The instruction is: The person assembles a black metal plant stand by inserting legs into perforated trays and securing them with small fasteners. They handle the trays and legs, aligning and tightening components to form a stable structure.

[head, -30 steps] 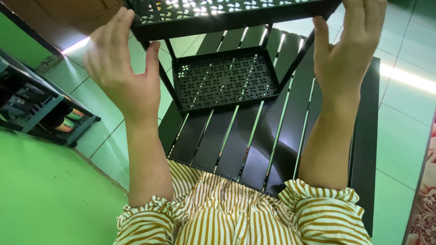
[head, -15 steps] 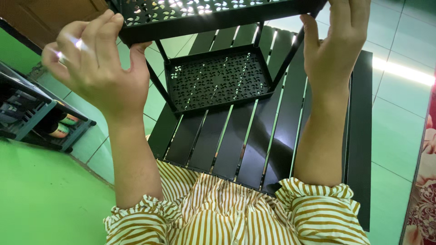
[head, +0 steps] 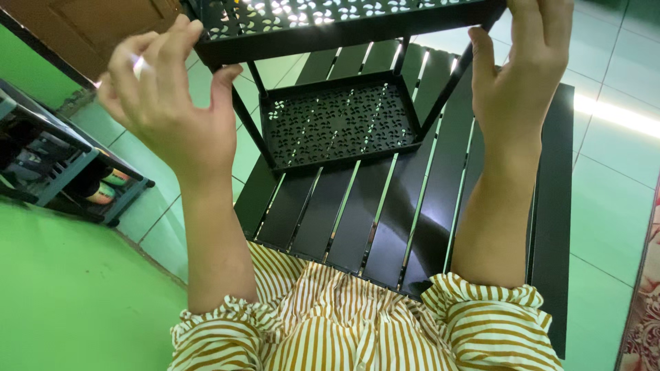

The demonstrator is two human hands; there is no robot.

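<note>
Head view: looks down past both raised forearms, nearest things told first.
Sleeves: ruffled cuffs of a mustard-and-white striped blouse [head: 357, 330] fill the bottom edge, just under the elbows.
Slatted table: a black tabletop of long slats [head: 385, 213] lies under the forearms, with green floor tiles showing through its gaps.
Left hand: the left hand [head: 172, 117] is raised at the left end of the rack, fingers curled and close together; the thumb touches the upper shelf's front rim, and something small and bright shows blurred at the fingertips, too unclear to name. Whether it clamps the rim, I cannot tell.
Right hand: the right hand [head: 519, 75] rests against the right end of the upper shelf, fingers straight up along its side, thumb spread apart and free; an open, flat hold rather than a closed fist.
Perforated metal rack: the black two-tier rack [head: 344, 120] stands on the far part of the table, between the hands; its lower shelf sits just above the slats.
Shoe rack: a low dark shelf [head: 62, 172] stands far left on the floor.
</note>
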